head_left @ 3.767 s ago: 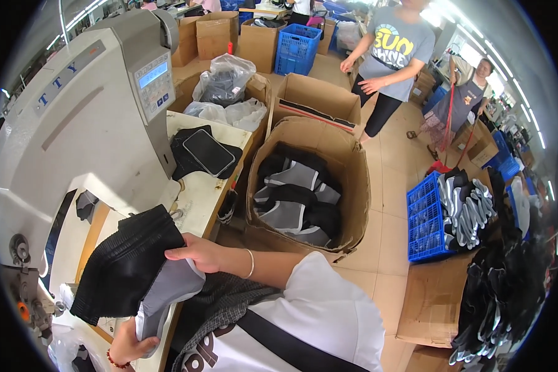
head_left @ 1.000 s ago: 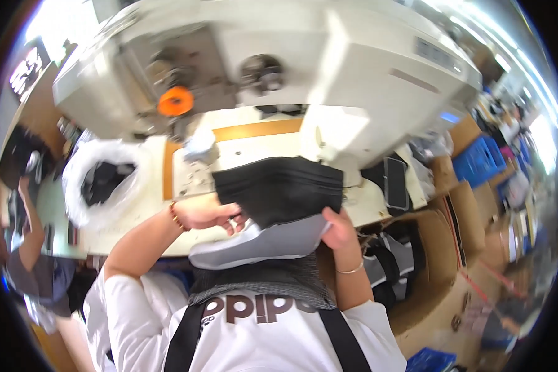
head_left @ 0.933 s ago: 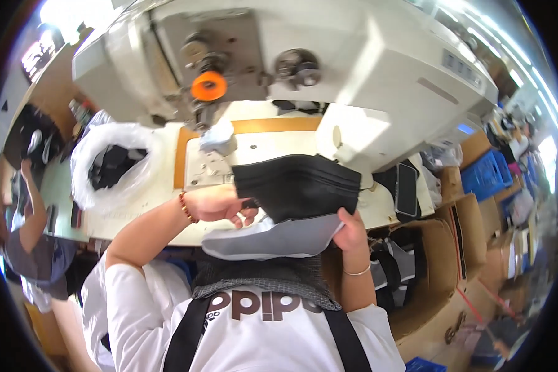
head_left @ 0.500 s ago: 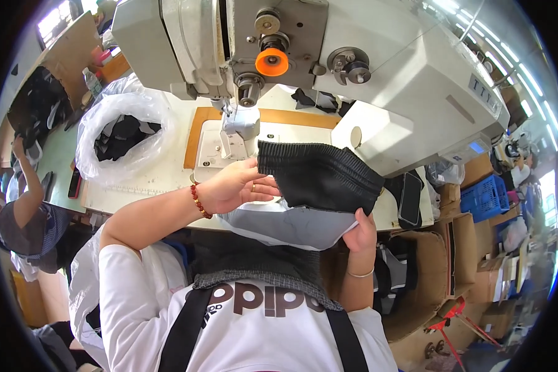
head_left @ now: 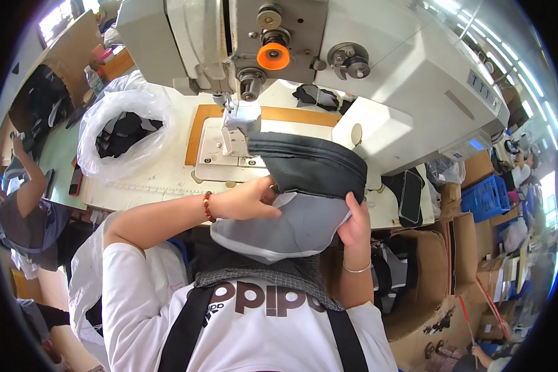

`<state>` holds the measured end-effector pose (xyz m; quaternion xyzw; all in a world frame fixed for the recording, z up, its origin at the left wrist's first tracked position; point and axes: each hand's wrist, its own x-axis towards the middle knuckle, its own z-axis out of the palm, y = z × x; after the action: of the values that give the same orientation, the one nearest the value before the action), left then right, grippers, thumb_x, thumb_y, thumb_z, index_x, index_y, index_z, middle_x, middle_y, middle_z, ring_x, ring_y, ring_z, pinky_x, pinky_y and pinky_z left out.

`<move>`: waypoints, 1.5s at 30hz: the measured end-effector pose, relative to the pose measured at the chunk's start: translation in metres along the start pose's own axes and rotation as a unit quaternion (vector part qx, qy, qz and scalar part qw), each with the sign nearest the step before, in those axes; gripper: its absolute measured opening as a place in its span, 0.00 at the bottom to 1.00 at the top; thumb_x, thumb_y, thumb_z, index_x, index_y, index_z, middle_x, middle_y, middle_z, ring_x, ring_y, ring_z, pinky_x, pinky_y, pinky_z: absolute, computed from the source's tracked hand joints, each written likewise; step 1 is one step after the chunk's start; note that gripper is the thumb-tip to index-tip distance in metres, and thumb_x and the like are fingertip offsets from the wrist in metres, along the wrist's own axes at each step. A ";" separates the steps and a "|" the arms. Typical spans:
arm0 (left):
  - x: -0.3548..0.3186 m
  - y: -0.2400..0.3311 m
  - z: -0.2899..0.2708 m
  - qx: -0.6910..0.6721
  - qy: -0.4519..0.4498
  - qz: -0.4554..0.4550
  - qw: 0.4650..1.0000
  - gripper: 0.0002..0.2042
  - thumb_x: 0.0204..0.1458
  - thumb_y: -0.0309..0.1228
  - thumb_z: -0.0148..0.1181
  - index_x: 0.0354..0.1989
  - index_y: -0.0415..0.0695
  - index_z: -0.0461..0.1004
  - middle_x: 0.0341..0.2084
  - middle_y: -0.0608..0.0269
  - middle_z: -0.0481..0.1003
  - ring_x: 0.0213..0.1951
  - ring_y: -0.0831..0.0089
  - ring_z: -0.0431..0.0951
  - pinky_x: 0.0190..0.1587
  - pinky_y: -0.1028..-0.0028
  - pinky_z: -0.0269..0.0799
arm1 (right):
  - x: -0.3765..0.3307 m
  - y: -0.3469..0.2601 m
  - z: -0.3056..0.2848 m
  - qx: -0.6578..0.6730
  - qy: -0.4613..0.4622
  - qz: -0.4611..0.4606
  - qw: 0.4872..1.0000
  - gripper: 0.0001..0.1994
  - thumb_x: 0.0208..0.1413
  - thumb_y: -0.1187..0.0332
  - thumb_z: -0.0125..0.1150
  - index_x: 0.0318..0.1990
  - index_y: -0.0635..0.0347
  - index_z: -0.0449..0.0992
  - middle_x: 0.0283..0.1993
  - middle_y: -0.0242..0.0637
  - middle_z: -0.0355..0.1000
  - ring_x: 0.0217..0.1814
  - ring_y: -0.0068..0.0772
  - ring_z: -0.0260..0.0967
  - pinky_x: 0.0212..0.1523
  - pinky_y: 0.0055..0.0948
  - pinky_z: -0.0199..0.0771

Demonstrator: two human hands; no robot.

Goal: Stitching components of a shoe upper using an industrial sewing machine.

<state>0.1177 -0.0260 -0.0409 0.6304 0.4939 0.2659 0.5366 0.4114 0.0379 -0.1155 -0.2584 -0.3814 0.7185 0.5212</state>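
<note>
A black and grey sewn fabric piece [head_left: 304,220], which looks like a shoe upper, is held up in front of the sewing machine [head_left: 390,74]. Its wide black band is ribbed along the top; below hangs a grey part with a pale rim. My right hand [head_left: 354,224] grips the right side, thumb in front. At the left edge is my left hand [head_left: 245,201], thumb apart, its fingertips partly behind the cloth; whether it grips is unclear. The band's upper left corner overlaps the area just right of the machine's needle and presser foot [head_left: 227,106].
A plastic bag [head_left: 87,155] of dark pieces stands left on the worktable [head_left: 136,189]. A phone [head_left: 410,198] lies at the right, above a cardboard box [head_left: 431,266] holding grey and black pieces. A blue crate [head_left: 483,201] is farther right. Another person [head_left: 25,204] works at far left.
The shoe upper has shifted left and turned, so more of its grey part shows. My right hand has moved slightly left and up; my left hand has moved right and turned over the edge.
</note>
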 end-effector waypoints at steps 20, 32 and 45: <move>-0.022 -0.054 -0.030 -0.146 0.224 -0.182 0.946 0.19 0.68 0.37 0.60 0.27 0.36 0.75 0.24 0.61 0.76 0.22 0.79 0.75 0.24 0.75 0.73 | -0.012 0.015 0.033 -0.610 -0.048 0.107 0.784 0.29 0.63 0.46 0.66 0.23 0.68 0.78 0.17 0.44 0.76 0.16 0.35 0.76 0.25 0.34 0.77; -0.068 -0.048 -0.058 -0.157 0.146 -0.184 0.959 0.13 0.70 0.33 0.55 0.42 0.36 0.83 0.22 0.73 0.72 0.21 0.85 0.71 0.28 0.81 0.71 | 0.036 0.002 -0.041 -0.830 0.052 -0.229 0.506 0.18 0.54 0.71 0.70 0.53 0.60 0.80 0.45 0.37 0.73 0.52 0.46 0.71 0.51 0.43 0.75; -0.099 -0.044 -0.079 -0.166 0.118 -0.221 0.954 0.15 0.71 0.37 0.55 0.39 0.39 0.81 0.21 0.75 0.71 0.22 0.86 0.69 0.30 0.82 0.69 | -0.008 -0.037 0.073 -0.682 0.004 -0.170 0.711 0.08 0.62 0.72 0.63 0.47 0.58 0.76 0.40 0.40 0.78 0.37 0.43 0.80 0.35 0.38 0.78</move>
<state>-0.0015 -0.0857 -0.0404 0.3718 0.6293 0.2914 0.6171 0.3788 0.0159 -0.0436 -0.4775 -0.8029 0.1613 0.3182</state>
